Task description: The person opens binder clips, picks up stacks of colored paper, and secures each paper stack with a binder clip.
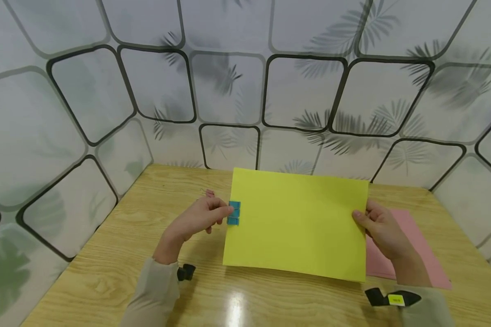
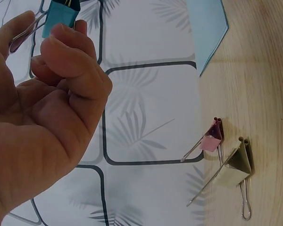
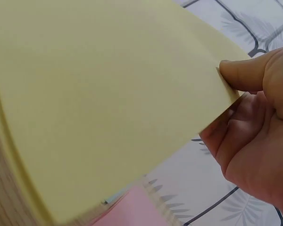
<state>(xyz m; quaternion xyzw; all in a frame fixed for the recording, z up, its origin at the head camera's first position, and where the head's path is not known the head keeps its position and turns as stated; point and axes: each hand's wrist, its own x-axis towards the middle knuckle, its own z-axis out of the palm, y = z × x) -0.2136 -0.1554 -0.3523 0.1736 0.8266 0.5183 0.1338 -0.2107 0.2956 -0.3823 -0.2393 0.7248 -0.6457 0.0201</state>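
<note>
A yellow sheet or stack of paper [image 1: 298,222] is held up above the table, its long side across the view. On its left edge sits a blue binder clip [image 1: 234,213]. My left hand [image 1: 196,220] pinches this clip between thumb and fingers; a wire handle of the blue clip [image 2: 60,19] shows in the left wrist view. My right hand [image 1: 386,234] grips the paper's right edge, thumb on the front and fingers behind. The right wrist view shows that thumb pressing near the edge of the yellow paper [image 3: 113,103].
Pink paper [image 1: 417,245] lies on the wooden table [image 1: 106,281] at the right, partly under my right hand. Behind my left hand a pink binder clip [image 2: 212,137] stands beside a larger gold-beige binder clip [image 2: 236,165]. Light blue paper [image 2: 206,28] also shows there.
</note>
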